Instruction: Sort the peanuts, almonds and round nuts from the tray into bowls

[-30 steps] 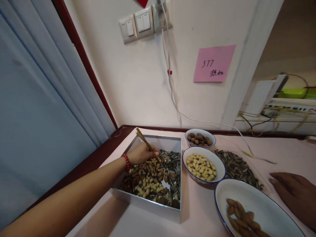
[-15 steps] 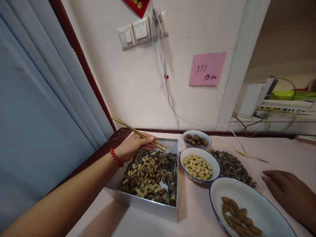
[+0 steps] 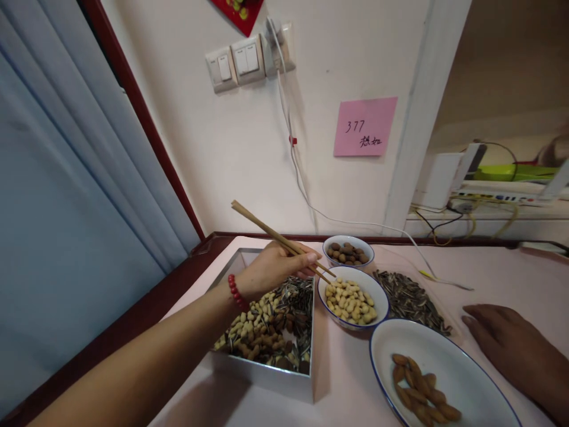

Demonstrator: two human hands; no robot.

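Note:
My left hand [image 3: 282,270], with a red bead bracelet on its wrist, is closed around a pair of wooden chopsticks [image 3: 262,227]. Their tips are at the left rim of a bowl [image 3: 386,305] of peanuts [image 3: 351,302]; whether a peanut sits between the tips, I cannot tell. Below the hand is an open box [image 3: 267,372] of mixed peanuts, striped sunflower seeds and brown nuts. At the far right my right hand [image 3: 511,341] lies on the table with its fingers stretched out, beside a pile of sunflower seeds [image 3: 411,299].
Behind the peanuts stands a small bowl of round brown nuts [image 3: 349,255]. A larger oval dish [image 3: 466,373] in front holds several almond-like nuts [image 3: 422,385]. A white cable [image 3: 364,223] runs down the wall onto the table. Blue curtains [image 3: 80,178] hang at the left.
My left hand has carried the chopsticks rightward, from above the box to the peanut bowl. My right hand stays resting on the table. The view has shifted slightly.

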